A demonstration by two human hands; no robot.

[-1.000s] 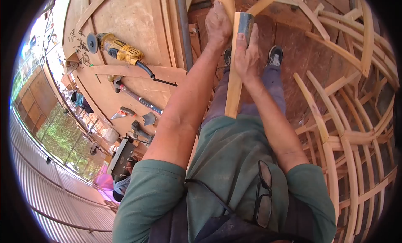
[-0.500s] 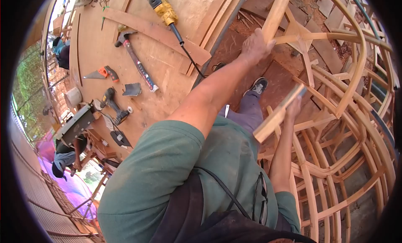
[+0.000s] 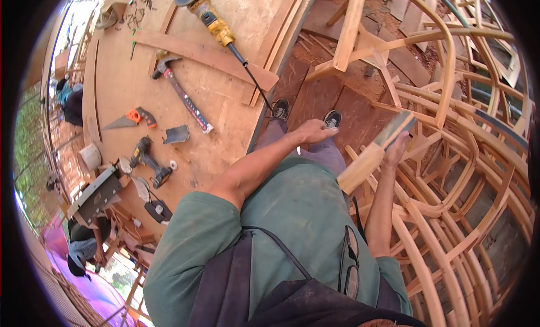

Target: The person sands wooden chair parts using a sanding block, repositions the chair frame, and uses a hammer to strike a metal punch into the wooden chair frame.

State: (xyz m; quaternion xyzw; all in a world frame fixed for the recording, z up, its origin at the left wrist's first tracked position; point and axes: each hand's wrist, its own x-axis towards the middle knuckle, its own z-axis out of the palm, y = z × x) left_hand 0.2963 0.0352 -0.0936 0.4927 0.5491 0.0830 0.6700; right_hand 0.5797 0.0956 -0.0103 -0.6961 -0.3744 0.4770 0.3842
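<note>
The left hand (image 3: pixel 315 131) has drawn back from the pale beam (image 3: pixel 350 34) and now hovers over the thighs, to the right of the desk (image 3: pixel 230 104). Its fingers look loosely curled; whether they hold anything, I cannot tell. The right hand (image 3: pixel 396 149), farther right of the desk, grips a wooden block (image 3: pixel 360 166), its forearm upright in view. The block is light-coloured and slanted, slightly blurred, with a dark grey face toward its far end; it sits well apart from the desk, in front of the curved wooden frame (image 3: pixel 416 207). It remains in the same grip as half a second ago. On the desk lie a drill, a hammer (image 3: pixel 183 93) and, farthest, a yellow grinder (image 3: pixel 216 27), its disc now showing.
</note>
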